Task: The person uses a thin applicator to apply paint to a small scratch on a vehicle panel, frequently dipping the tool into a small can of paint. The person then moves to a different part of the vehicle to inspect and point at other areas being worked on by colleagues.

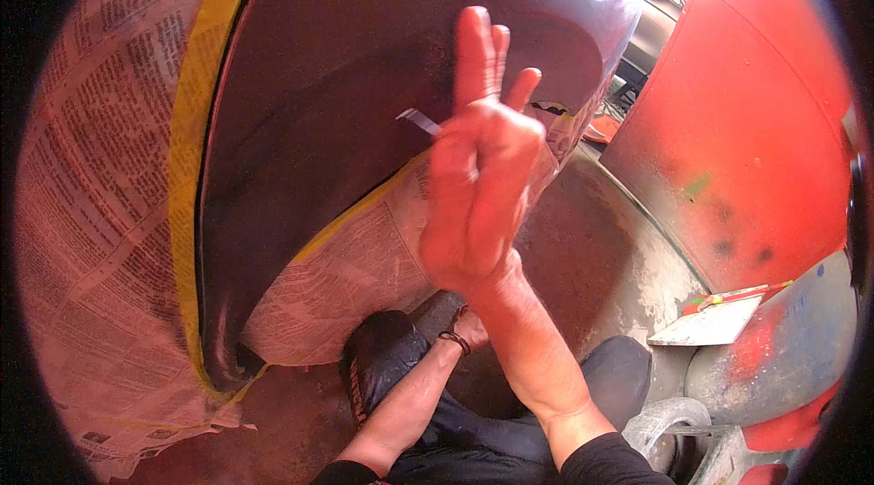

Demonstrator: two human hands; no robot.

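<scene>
My right hand (482,157) is raised in front of a dark car body panel (328,57), some fingers stretched upward and the others bent. From the left side of this hand sticks out a thin, flat, pale blade (419,121), close to the panel; the part inside the grip is hidden. Whether the blade touches the panel I cannot tell. My left hand (471,328) is low by my knees, below the right forearm, with a dark band at its wrist. Its fingers are mostly hidden.
Newspaper masking (100,148) edged with yellow tape (187,166) borders the panel on the left and below. At the right stand a red-painted panel (756,112), a white board (710,323) and a grey paint-marked piece (774,358). A pale ring-shaped object (669,417) sits low right.
</scene>
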